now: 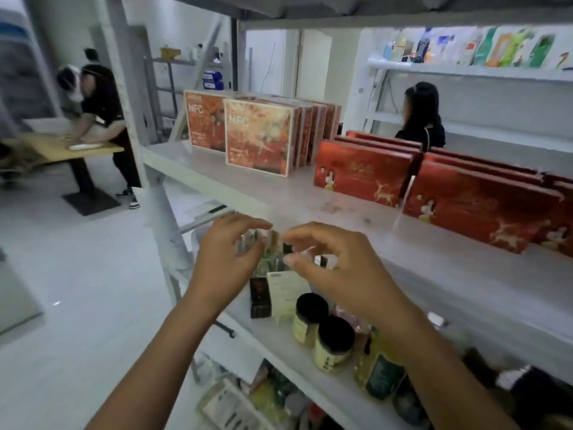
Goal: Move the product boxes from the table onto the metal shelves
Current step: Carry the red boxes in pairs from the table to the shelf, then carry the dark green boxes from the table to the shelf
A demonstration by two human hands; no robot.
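My left hand (228,259) and my right hand (335,262) reach in under the upper metal shelf (279,197), over the lower shelf (279,346). Fingers and thumbs of both are curled round a small green-and-clear product box (273,245) between them; blur hides the exact grip. On the upper shelf stand orange NFC boxes (259,136) in a row and flat red gift boxes (362,172), with more red boxes (477,206) to their right.
On the lower shelf stand a dark small box (259,297), a pale carton (286,293), two black-lidded jars (333,342) and a yellow bottle (379,367). A person leans on a wooden table (62,145) at left. Another person (421,113) stands behind the shelves.
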